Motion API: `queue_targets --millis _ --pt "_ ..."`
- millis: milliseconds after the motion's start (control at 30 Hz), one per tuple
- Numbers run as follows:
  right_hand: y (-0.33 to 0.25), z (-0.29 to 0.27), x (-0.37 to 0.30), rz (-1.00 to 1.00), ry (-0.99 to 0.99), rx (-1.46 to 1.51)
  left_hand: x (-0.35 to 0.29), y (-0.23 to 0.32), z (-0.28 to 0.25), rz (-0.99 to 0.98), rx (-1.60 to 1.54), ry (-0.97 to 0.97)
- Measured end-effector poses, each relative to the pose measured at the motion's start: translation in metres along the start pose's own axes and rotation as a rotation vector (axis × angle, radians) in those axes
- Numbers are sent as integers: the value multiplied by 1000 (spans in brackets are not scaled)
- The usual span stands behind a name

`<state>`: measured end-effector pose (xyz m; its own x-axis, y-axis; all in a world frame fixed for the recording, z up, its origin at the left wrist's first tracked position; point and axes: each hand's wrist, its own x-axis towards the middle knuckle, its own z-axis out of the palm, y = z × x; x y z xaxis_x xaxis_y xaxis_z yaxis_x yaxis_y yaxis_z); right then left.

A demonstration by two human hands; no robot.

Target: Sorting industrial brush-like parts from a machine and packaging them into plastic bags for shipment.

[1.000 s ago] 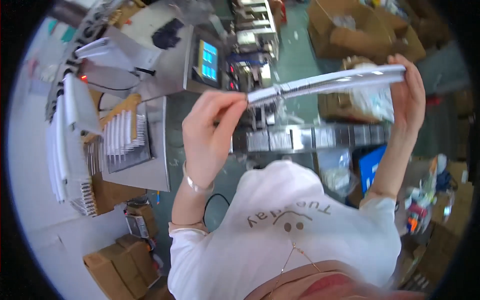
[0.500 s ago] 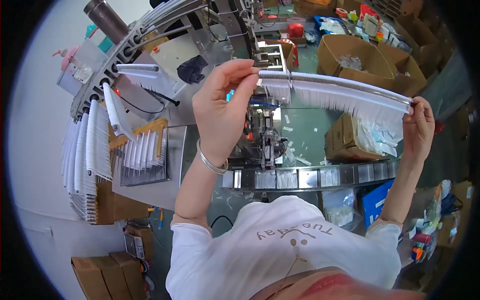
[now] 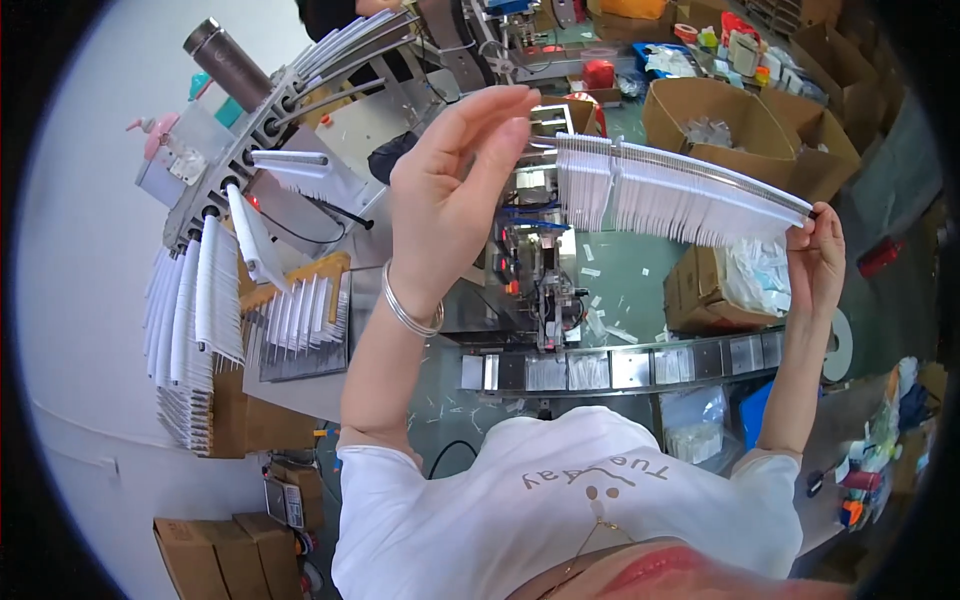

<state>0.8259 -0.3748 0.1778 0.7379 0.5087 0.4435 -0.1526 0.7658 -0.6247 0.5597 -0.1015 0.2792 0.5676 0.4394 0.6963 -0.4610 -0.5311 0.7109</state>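
A long thin rod strung with a dense row of thin white pieces [image 3: 690, 195] spans the space in front of my chest, sloping down to the right. A narrow gap splits the row near its left end. My right hand [image 3: 818, 245] pinches the rod's right end between thumb and fingers. Close to the left end, my left hand [image 3: 450, 185] is raised with thumb and fingers apart, and nothing shows between them. Similar rods with white pieces [image 3: 215, 290] hang from a curved metal rack [image 3: 235, 155] at the left.
A curved conveyor with metal compartments [image 3: 630, 368] runs before my body. Beyond it stands a machine [image 3: 550, 290]. Cardboard boxes [image 3: 715, 115] are at the back right, another box [image 3: 690, 300] below the rod. A wooden-edged holder [image 3: 300, 320] sits on the left table.
My left hand has let go of the rod's left end, its fingers spreading beside it. That end now shows past the white pieces. My right hand keeps its hold, slightly lower and further left.
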Motion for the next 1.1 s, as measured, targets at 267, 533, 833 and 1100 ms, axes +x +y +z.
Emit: queue_targets --millis 267,533,833,1100 --pt "-15 -1 -10 -19 21 -33 30 11 27 423 587 -442" --pt "-20 0 -19 -55 81 -69 25 8 43 348 640 -468" --pt "-22 -5 -21 -41 142 -91 24 3 44 294 553 -476" --pt "-19 -7 -18 -30 154 -53 22 -7 46 388 475 -320"
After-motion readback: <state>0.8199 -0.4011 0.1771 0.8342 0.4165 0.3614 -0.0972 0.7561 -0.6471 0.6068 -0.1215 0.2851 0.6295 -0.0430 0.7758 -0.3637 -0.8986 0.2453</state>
